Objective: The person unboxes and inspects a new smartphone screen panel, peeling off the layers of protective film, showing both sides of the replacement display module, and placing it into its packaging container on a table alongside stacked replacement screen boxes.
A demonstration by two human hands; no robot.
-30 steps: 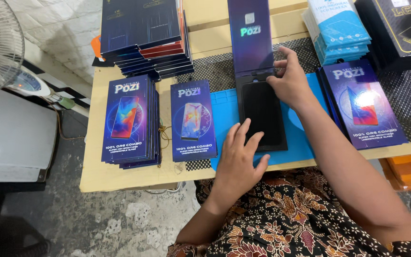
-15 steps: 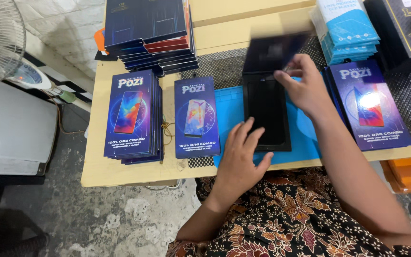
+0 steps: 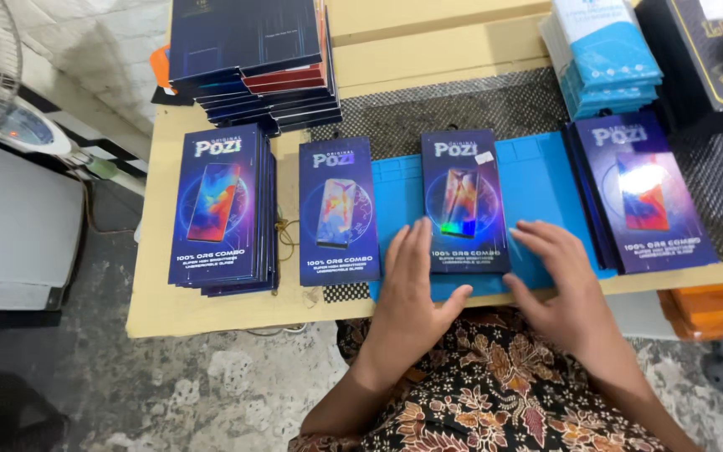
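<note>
Item: flat purple-blue printed box (image 3: 464, 201), lying face up on the blue mat (image 3: 546, 180) at centre frame; we judge it light, stiff cardboard with a glossy, likely slippery face, best taken by its long edges. Our left hand (image 3: 412, 289) lies flat and open against its lower left edge; our right hand (image 3: 558, 280), fingers spread, rests on the mat just beside its lower right corner, grasping nothing. Contents unseen; our hands cover the mat's near edge; the stacks at upper right are cut off

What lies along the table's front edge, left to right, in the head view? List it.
Stack of dark blue packages → single dark blue package → left hand → package on the blue mat → right hand → glossy package stack.
</note>
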